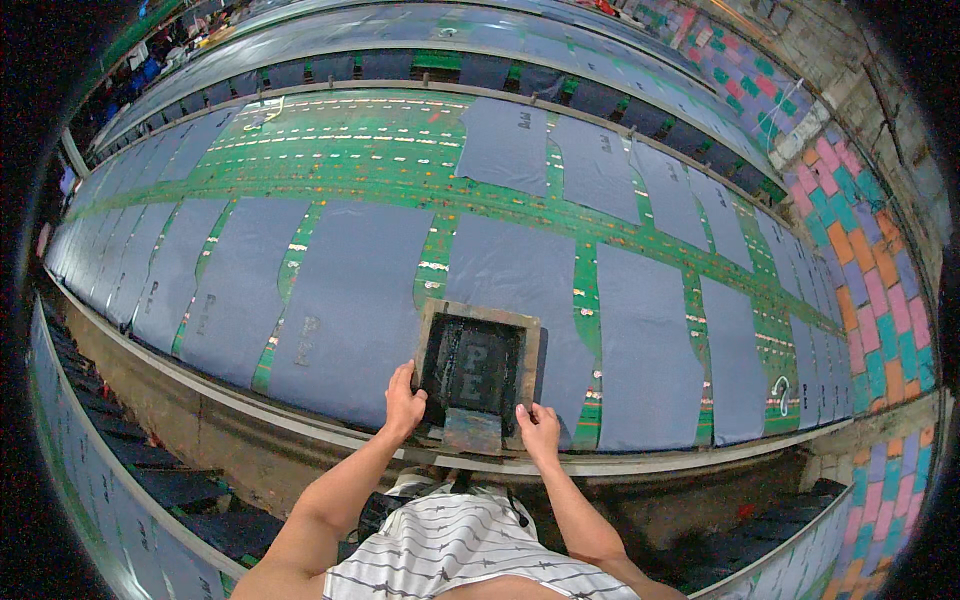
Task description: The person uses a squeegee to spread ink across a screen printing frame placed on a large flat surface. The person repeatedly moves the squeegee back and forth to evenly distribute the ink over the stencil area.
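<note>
The green table [375,180] bears flat panels [360,265] — blue-grey

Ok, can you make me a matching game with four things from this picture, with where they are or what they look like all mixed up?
Things:
1. Frame
2. Left hand
3. Right hand
4. Wall

Clues:
A. At the frame's lower right
B. Painted in pink, teal, orange and purple blocks
C. Brown rim, dark inside
D. At the frame's left side

Right pairs: 1-C, 2-D, 3-A, 4-B
</note>
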Demonstrator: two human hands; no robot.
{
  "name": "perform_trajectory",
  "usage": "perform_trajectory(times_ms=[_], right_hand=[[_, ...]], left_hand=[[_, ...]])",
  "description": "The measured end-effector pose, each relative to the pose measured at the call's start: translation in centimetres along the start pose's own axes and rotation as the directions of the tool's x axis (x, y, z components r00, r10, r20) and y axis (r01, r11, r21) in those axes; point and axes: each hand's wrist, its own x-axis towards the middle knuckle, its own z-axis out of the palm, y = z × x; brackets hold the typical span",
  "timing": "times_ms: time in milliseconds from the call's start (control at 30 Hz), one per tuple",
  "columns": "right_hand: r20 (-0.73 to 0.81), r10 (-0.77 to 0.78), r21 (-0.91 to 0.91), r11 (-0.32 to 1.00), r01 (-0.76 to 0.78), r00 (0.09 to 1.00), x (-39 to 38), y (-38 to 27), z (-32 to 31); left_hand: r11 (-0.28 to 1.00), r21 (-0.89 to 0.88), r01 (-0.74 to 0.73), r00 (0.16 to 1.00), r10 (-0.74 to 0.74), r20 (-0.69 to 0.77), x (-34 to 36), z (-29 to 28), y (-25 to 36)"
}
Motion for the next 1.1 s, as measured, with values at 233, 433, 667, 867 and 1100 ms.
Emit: perform_trajectory(times_ms=[233,433,667,867,1100], right_hand=[[0.011,0.000,0.029,1.000,0.000,1.000,-0.4,-1.7,-0.4],[-0.012,0.019,0.041,0.999,-0.018,1.000,0.3,1.3,0.8],[0.013,0.087,0.065,0.994,-0.087,0.996,0.0,-1.1,-0.3],[0.020,0.054,0.039,0.998,-0.054,0.998,0.3,0.5,-0.1],[0.131,-0.492,-0.074,0.861,0.504,0.861,-3.0,-5.9,-2.0]], left_hand=[[0.999,-0.006,0.035,0.998,-0.034,0.047,0.2,-0.9,0.2],[0.998,0.062,0.033,0.997,-0.037,0.065,0.4,-0.1,-0.4],[0.993,0.072,0.098,0.990,-0.104,0.095,0.3,-0.2,0.0],[0.996,0.062,0.068,0.991,-0.074,0.108,0.5,-0.1,0.0],[0.993,0.092,0.076,0.991,-0.086,0.107,0.5,-0.7,0.7]])
